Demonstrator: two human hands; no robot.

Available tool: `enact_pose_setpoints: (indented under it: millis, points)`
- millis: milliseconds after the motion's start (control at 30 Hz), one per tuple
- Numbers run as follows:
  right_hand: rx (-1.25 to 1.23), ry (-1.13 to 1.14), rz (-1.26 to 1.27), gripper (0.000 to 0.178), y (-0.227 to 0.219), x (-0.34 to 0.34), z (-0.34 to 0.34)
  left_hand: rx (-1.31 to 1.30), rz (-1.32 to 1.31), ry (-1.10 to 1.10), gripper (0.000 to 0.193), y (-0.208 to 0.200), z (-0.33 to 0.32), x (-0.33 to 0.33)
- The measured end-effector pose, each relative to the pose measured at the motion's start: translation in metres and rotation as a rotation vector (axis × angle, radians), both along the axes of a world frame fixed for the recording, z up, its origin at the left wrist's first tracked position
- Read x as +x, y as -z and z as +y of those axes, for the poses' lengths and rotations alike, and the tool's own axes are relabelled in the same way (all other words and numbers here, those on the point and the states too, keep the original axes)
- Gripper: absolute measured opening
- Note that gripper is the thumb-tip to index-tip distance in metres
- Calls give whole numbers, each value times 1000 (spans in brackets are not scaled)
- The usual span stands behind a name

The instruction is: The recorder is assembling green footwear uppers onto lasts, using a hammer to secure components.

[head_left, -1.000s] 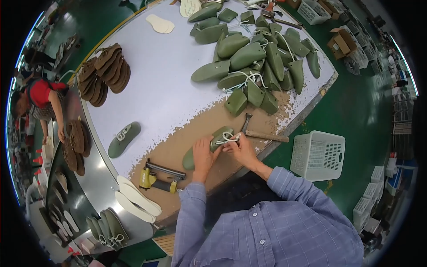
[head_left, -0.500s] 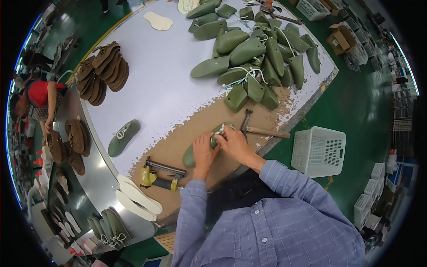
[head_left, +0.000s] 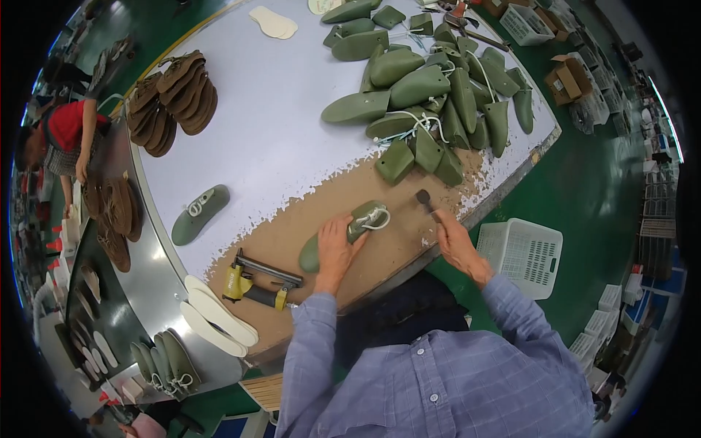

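Note:
On the brown worn patch of the table lies a green shoe last (head_left: 361,212) with a loop of white cord on top. My left hand (head_left: 335,247) is closed over its middle and presses it to the board. My right hand (head_left: 457,247) grips the wooden handle of a hammer whose dark head (head_left: 423,197) points away from me, to the right of the last. Left of my left hand lies a yellow and black staple gun (head_left: 255,283). A second green last (head_left: 201,214) with white cord rests farther left on the white surface.
A large pile of green lasts (head_left: 416,87) covers the back right. Brown shoe pieces (head_left: 186,95) are stacked at the back left, cream insoles (head_left: 213,321) at the front left. A white plastic basket (head_left: 519,257) stands on the floor at right. Another person (head_left: 69,131) works at far left.
My right hand has left the last's cord, moved right and picked up the hammer from the board. My left hand stays on the last. The cord loop now shows.

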State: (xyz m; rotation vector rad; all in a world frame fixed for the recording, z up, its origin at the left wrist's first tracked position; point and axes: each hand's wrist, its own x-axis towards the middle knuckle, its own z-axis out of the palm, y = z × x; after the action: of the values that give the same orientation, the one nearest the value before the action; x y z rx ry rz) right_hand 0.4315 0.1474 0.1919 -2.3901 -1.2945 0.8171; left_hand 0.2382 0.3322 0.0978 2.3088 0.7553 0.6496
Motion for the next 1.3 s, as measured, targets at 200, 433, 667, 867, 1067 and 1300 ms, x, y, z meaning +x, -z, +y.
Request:
enact_pose_setpoints:
  millis: [200, 433, 667, 867, 1067, 1300]
  points:
    - [695, 129, -51, 42, -19, -33, 29, 1, -1, 30, 47, -2, -1, 4]
    - [324, 483, 455, 43, -39, -39, 38, -17, 25, 38, 49, -6, -1, 4]
    - [392, 416, 414, 39, -31, -46, 31, 6, 25, 35, 49, -3, -3, -1]
    - [281, 88, 370, 39, -26, -36, 38, -1, -4, 104, 52, 2, 3, -2]
    - [207, -92, -98, 38, 0, -15, 2, 47, 117, 161, 55, -11, 41, -16]
    - [385, 9, -269, 25, 38, 37, 22, 181, 216, -266, 45, -29, 156, -116]
